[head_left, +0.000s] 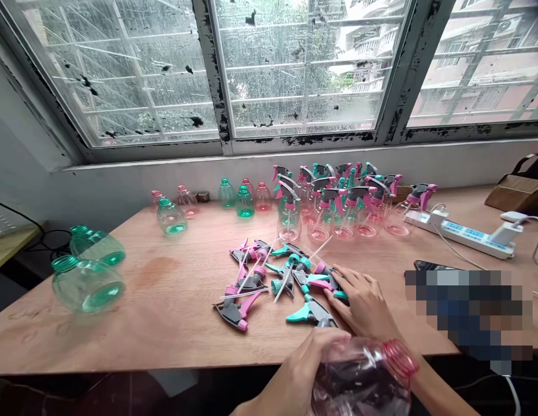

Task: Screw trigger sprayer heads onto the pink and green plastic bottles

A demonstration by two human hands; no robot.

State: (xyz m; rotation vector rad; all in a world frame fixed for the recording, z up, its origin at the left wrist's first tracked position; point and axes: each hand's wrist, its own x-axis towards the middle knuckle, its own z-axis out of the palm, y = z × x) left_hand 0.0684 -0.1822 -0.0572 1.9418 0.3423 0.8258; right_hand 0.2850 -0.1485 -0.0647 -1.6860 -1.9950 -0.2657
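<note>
In my left hand (295, 370) is a clear pink plastic bottle (359, 378), tilted with its open threaded neck to the right, low in front of the table edge. My right hand (364, 300) reaches over the right side of a loose pile of trigger spray heads. Its thumb and fingers are closed around a grey spray head with a pink collar (321, 268), partly hidden by the fingers. Close by lie a teal-and-grey spray head (310, 312) and a pink-and-grey spray head (236, 309). Thin white dip tubes (250, 293) stick out from the pile.
Bottles with spray heads fitted (321, 222) stand grouped by the wall. Several headless bottles (245, 202) stand left of them; two green bottles (89, 286) are at the table's left edge. A power strip (463, 234) with cables and a brown bag (518, 190) are right.
</note>
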